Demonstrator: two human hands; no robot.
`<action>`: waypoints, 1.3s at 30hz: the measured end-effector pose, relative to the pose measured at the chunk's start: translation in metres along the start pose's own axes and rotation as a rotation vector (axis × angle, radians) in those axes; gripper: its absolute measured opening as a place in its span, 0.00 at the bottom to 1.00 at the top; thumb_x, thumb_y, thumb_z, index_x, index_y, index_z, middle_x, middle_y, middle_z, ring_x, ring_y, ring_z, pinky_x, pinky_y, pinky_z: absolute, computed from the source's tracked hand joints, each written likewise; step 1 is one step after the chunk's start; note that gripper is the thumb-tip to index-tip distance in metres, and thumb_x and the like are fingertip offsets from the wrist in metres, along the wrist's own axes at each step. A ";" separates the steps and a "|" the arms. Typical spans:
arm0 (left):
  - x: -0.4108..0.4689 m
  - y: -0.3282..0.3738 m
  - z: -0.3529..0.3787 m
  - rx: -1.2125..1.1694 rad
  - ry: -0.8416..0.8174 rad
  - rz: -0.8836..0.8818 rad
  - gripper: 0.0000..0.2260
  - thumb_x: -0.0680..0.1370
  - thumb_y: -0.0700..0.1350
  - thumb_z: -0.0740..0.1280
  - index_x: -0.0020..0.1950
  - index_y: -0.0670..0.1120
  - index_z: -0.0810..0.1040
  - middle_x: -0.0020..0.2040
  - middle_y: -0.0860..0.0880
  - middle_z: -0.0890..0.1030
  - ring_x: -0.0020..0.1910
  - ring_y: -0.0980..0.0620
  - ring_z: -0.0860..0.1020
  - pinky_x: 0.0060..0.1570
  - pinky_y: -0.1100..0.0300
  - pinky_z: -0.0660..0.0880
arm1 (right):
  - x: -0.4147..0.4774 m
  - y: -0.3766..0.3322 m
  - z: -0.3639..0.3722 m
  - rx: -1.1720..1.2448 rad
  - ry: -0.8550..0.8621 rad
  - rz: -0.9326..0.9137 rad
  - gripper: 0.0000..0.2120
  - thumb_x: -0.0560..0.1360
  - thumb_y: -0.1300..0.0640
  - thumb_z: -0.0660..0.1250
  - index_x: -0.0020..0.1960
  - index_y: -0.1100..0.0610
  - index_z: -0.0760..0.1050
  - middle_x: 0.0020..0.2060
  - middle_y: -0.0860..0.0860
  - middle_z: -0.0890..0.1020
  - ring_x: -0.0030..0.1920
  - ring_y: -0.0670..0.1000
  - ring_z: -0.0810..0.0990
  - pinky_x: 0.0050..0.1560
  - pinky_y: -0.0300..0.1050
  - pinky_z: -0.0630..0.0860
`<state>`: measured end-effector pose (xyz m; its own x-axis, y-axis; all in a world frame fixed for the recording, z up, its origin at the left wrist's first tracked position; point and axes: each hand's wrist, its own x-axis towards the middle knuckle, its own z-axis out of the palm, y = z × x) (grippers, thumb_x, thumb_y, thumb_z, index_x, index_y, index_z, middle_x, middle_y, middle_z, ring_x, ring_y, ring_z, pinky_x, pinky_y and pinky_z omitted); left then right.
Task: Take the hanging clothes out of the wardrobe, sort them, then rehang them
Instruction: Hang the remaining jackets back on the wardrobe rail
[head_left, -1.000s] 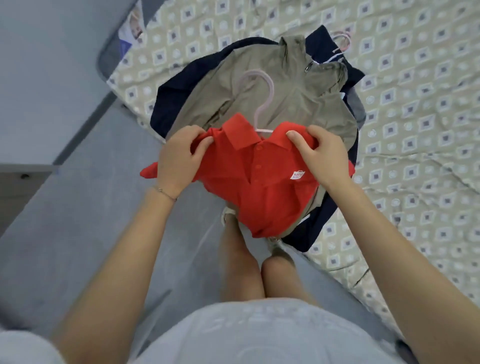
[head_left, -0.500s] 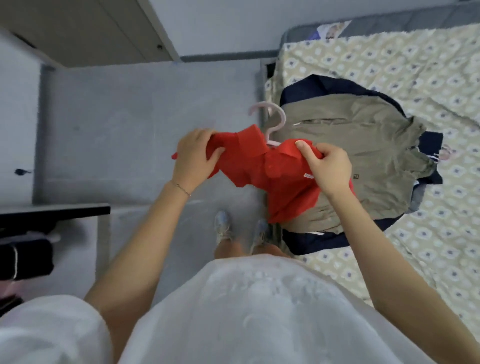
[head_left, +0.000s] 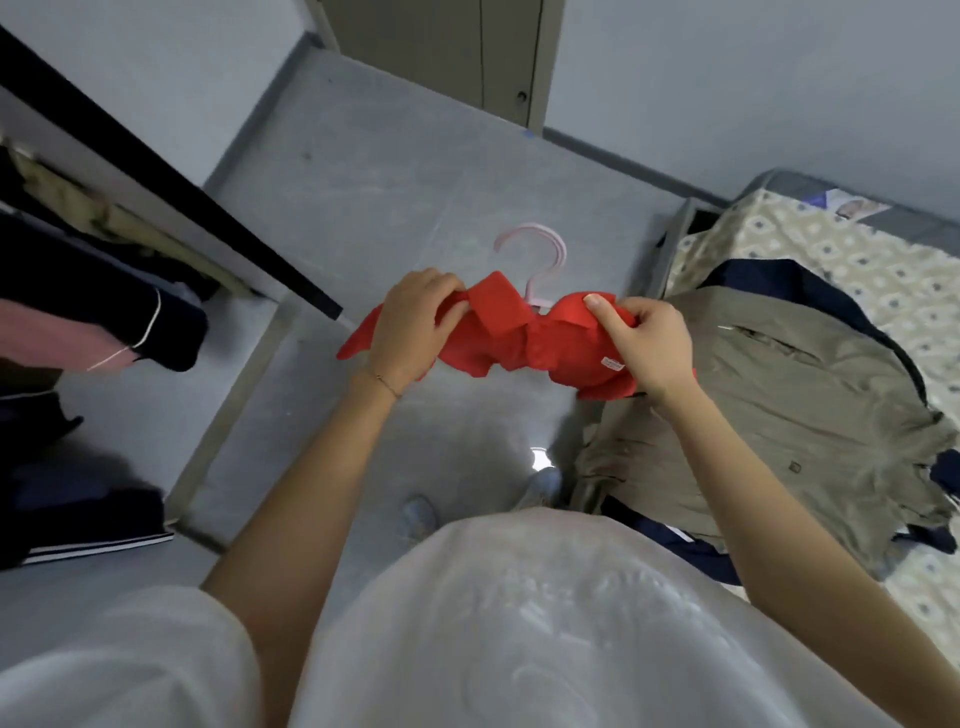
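Hidden / cut off:
- hanger (head_left: 540, 252): only the pink hook shows above the collar, the rest is inside the shirt (head_left: 524, 345).
- the shirt is bunched and its lower part is folded under. Both shoulders are covered by the hands.
- wardrobe (head_left: 156, 169) is cut by the left edge. The dark clothes (head_left: 93, 306) in it are blurred, so I can't tell the pieces apart. A pink item (head_left: 36, 338) sits at the frame edge.
- navy garment (head_left: 810, 275) is mostly buried under the khaki jacket (head_left: 779, 415) on the bed (head_left: 883, 270). The bed runs out of frame on the right.
- shoes (head_left: 418, 514) are partly hidden behind the person's white top.

Hands:
- left hand (head_left: 415, 332) is clenched on the shirt shoulder on its side, right against the collar. Its fingers curl over the fabric. Thin bracelet (head_left: 384, 382) on the wrist.
- right hand (head_left: 644, 348) grasps the other shoulder, thumb flat along the top and fingers wrapped under.
- can't tell whether either hand also clamps the hanger arms through the cloth.
- the shirt is held in the air over the floor (head_left: 389, 182), between wardrobe and bed, with the hook pointing away from the person.

Writing:
- small white tag (head_left: 612, 364) on the shirt chest, touching the right hand. The print is too small to read.
- printed label (head_left: 852, 205) at the mattress corner is unreadable.
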<state>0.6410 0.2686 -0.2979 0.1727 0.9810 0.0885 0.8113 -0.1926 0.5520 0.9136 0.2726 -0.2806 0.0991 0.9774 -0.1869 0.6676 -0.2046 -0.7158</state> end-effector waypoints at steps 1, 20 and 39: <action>-0.011 -0.011 -0.008 -0.004 0.008 -0.011 0.13 0.79 0.50 0.60 0.48 0.42 0.78 0.43 0.44 0.79 0.44 0.42 0.76 0.46 0.49 0.71 | -0.005 -0.009 0.011 -0.008 -0.016 -0.024 0.30 0.75 0.37 0.66 0.29 0.60 0.62 0.23 0.50 0.64 0.27 0.49 0.65 0.31 0.45 0.62; -0.251 -0.220 -0.228 -0.030 0.390 -0.478 0.17 0.77 0.51 0.59 0.52 0.42 0.81 0.49 0.45 0.81 0.49 0.45 0.77 0.53 0.45 0.73 | -0.116 -0.265 0.254 -0.070 -0.504 -0.507 0.27 0.74 0.39 0.69 0.31 0.56 0.62 0.25 0.49 0.65 0.28 0.48 0.64 0.32 0.45 0.63; -0.344 -0.346 -0.372 0.160 0.606 -0.773 0.09 0.80 0.39 0.66 0.56 0.39 0.82 0.49 0.41 0.81 0.49 0.43 0.78 0.48 0.57 0.68 | -0.122 -0.491 0.424 0.065 -1.002 -0.712 0.25 0.74 0.49 0.74 0.33 0.66 0.66 0.29 0.55 0.66 0.31 0.50 0.65 0.33 0.44 0.63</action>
<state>0.0926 0.0061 -0.2108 -0.7137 0.6756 0.1849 0.6537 0.5475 0.5223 0.2609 0.2306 -0.1910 -0.9015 0.4044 -0.1544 0.3002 0.3270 -0.8961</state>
